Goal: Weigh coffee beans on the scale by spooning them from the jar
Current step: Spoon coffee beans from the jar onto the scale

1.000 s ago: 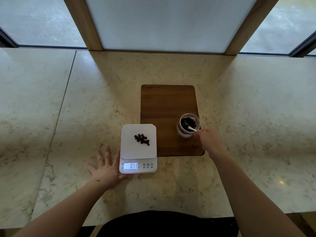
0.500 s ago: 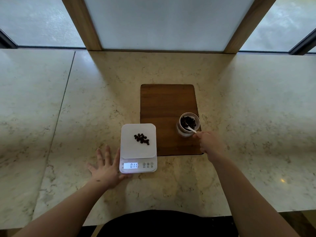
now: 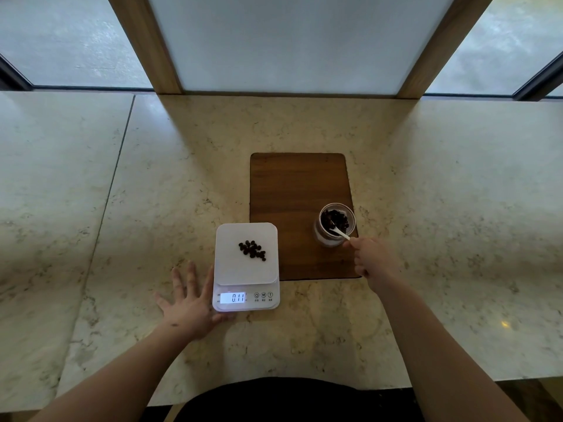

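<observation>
A white digital scale point(image 3: 231, 269) stands on the marble counter, its lit display reading 0.11. A small pile of dark coffee beans point(image 3: 252, 250) lies on its platform. A glass jar point(image 3: 335, 224) holding more beans stands at the right edge of a wooden board point(image 3: 297, 190). My right hand point(image 3: 373, 261) pinches the handle of a white spoon point(image 3: 340, 233), whose bowl is down among the beans in the jar. My left hand point(image 3: 190, 303) lies flat on the counter, fingers spread, touching the scale's left front corner.
The marble counter point(image 3: 441, 208) extends widely to both sides, with a seam on the left. Wooden window posts point(image 3: 146, 44) and frosted panes rise along its far edge. The counter's near edge runs just in front of my body.
My right hand has shifted slightly, keeping the spoon in the jar. The left hand, scale reading and beans on the platform are unchanged.
</observation>
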{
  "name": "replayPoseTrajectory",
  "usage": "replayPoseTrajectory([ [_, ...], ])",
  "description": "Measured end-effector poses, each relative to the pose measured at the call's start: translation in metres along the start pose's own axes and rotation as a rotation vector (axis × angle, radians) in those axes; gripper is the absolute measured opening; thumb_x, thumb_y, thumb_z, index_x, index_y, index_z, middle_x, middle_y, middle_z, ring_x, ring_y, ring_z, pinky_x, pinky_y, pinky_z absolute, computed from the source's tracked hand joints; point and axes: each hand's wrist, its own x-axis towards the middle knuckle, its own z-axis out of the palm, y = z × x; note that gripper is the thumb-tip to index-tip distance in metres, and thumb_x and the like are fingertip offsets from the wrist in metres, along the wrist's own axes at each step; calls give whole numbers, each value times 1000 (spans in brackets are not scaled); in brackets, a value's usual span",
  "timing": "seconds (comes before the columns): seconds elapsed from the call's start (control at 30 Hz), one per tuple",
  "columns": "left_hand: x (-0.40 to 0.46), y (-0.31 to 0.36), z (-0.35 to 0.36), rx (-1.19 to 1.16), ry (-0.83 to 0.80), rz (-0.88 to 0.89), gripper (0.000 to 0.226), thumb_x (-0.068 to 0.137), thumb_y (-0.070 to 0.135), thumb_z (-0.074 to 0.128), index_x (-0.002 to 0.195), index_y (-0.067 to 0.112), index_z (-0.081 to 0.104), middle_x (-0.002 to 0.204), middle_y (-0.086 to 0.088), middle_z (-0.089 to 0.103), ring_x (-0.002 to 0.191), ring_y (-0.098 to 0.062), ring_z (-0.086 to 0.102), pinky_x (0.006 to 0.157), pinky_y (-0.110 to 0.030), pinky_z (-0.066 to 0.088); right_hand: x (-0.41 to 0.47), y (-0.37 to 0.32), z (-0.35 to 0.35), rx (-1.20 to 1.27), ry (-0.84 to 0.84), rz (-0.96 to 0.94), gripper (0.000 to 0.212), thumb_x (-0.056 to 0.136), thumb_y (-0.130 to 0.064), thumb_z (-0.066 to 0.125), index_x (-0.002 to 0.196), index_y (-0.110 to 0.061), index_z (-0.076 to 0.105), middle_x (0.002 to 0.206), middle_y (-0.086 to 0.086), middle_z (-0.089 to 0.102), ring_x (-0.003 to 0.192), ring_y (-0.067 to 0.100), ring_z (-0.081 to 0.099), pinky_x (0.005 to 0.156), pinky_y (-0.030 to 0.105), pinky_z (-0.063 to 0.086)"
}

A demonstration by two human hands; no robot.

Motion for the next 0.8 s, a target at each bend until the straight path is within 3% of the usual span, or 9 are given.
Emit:
replayPoseTrajectory([
  [0.8, 3, -3, 2, 10, 2, 5, 128, 43, 114, 1, 135, 45, -55, 139, -6, -67, 124, -38, -65, 109, -86, -9, 2, 4, -4, 55, -53, 47, 26, 99, -20, 49, 86, -6, 67, 44, -9, 31, 36, 5, 25, 31, 19, 21],
])
